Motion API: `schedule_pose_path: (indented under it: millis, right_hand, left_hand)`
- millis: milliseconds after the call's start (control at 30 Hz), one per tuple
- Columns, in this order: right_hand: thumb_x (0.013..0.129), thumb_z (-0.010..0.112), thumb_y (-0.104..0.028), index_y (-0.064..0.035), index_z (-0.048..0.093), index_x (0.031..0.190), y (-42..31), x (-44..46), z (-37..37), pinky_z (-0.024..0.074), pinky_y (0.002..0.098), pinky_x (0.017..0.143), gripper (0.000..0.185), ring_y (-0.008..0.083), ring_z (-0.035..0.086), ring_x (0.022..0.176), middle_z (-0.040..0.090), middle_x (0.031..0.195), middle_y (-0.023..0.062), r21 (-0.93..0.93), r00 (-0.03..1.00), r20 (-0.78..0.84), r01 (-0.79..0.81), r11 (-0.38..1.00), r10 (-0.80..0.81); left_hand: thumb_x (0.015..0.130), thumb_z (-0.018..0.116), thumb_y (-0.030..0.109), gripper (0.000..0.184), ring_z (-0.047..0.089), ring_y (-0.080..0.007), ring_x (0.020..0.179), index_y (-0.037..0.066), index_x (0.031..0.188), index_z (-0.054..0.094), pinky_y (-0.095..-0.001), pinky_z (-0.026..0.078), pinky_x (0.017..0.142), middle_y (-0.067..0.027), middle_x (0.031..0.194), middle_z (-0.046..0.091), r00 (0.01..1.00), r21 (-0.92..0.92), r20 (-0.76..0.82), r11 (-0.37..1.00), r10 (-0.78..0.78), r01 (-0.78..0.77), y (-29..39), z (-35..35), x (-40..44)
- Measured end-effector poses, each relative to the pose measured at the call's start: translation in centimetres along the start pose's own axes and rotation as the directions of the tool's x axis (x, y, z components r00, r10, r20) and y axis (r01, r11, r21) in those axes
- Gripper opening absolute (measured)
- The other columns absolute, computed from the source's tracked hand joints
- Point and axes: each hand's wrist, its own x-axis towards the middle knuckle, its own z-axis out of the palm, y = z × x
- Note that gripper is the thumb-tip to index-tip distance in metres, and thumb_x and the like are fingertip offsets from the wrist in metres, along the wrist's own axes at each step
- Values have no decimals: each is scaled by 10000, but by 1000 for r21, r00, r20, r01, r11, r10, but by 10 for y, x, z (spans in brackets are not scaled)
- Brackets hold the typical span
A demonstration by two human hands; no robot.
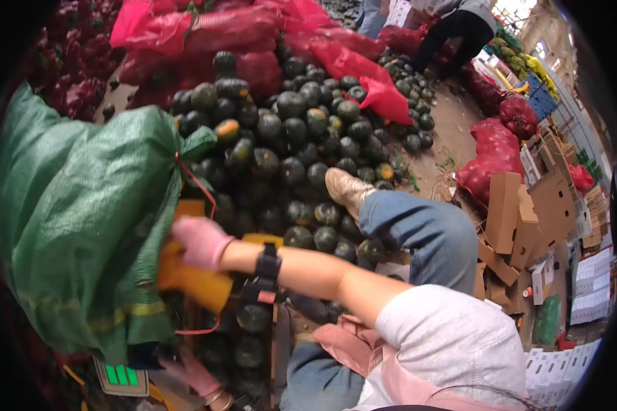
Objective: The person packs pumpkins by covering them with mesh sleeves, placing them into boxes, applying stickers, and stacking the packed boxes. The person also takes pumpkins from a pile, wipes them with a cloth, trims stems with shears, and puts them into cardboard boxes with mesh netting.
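My right hand (202,243), in a pink glove with a black band on the wrist, reaches to the edge of a big green woven sack (89,219). Motion smears its fingers, and I cannot make out whether they grip. Red string (197,181) hangs from the sack's gathered top. Just below the hand is a yellow sheet-like piece (199,284). Low in the view, my left hand (193,377) is also gloved in pink and blurred, near the sack's underside. Its fingers are not clear. Dark green squashes (291,133) lie heaped beyond both hands.
A scale display (122,377) glows green under the sack. Red mesh sacks (219,48) stand behind the heap. Cardboard pieces (521,219), white cartons (589,284) and more red sacks (490,161) line the right side. Another person (459,31) bends over at the back.
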Motion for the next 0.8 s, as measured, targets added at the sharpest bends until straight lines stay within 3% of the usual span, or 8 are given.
schedule_pose_path:
  millis: [67, 100, 133, 267, 400, 533, 667, 800]
  right_hand:
    - [658, 662, -126, -51, 617, 896, 67, -18, 25, 507, 411, 761, 254, 342, 609, 887, 624, 927, 169, 31, 966, -245, -76, 997, 81]
    - [670, 665, -135, -48, 632, 841, 75, -32, 7, 518, 419, 719, 194, 359, 615, 830, 627, 860, 179, -13, 940, -155, -310, 951, 304]
    - [705, 636, -132, -63, 606, 832, 111, -46, 27, 520, 423, 713, 147, 356, 618, 813, 619, 836, 174, -3, 907, -337, -271, 963, 254]
    - [660, 698, -227, -68, 615, 930, 161, -124, 42, 492, 390, 752, 324, 317, 616, 822, 632, 883, 149, 195, 794, -374, -438, 878, 479]
    - [720, 686, -85, -62, 605, 1036, 186, -162, 54, 469, 280, 825, 327, 160, 599, 903, 641, 946, 101, 500, 669, -373, -439, 747, 643]
    - [733, 678, 38, -39, 552, 1052, 187, -170, 37, 464, 263, 801, 351, 141, 572, 856, 600, 945, 58, 720, 686, -267, -325, 613, 677]
    - [756, 716, -59, -18, 579, 991, 178, -180, 31, 456, 277, 809, 275, 173, 570, 870, 597, 947, 78, 620, 682, -402, -287, 730, 610]
    - [811, 683, -299, 9, 633, 934, 185, -170, 14, 445, 357, 843, 336, 283, 561, 935, 585, 1030, 157, 71, 601, -705, -468, 881, 377]
  left_hand:
    - [851, 638, 160, 611, 446, -295, 1173, -59, 1325, 321, -383, 366, 1006, -213, 1306, 423, 991, -13, 134, 1000, 5, -4, 5, 16, -36]
    - [834, 665, 197, 632, 465, -333, 1139, -64, 1311, 344, -393, 358, 1007, -223, 1282, 442, 997, 303, 75, 952, 21, -43, 26, 23, -55]
    - [818, 677, 205, 523, 492, -339, 1104, -44, 1225, 463, -399, 374, 976, -216, 1225, 496, 978, 510, 171, 860, -117, 14, 27, 24, -66]
    - [782, 666, 168, 233, 597, -320, 922, 39, 972, 627, -352, 484, 781, -154, 981, 619, 754, 35, 648, 985, 108, -171, 56, 60, -79]
    - [763, 670, 158, 242, 564, -333, 893, 43, 963, 597, -378, 474, 773, -144, 971, 567, 554, -100, 710, 841, 435, -532, 70, 106, -70]
    - [752, 685, 187, 297, 551, -336, 946, 45, 992, 586, -391, 460, 822, -146, 994, 563, 541, -147, 731, 870, 416, -471, 65, 128, -61]
    - [755, 695, 241, 421, 530, -345, 1032, 32, 1093, 557, -396, 438, 899, -163, 1058, 566, 515, -291, 734, 890, 443, -351, 81, 156, -61]
    - [740, 711, 357, 724, 426, -401, 1182, 14, 1297, 402, -436, 376, 996, -214, 1300, 427, 596, 50, 626, 738, 502, -673, 90, 178, -61]
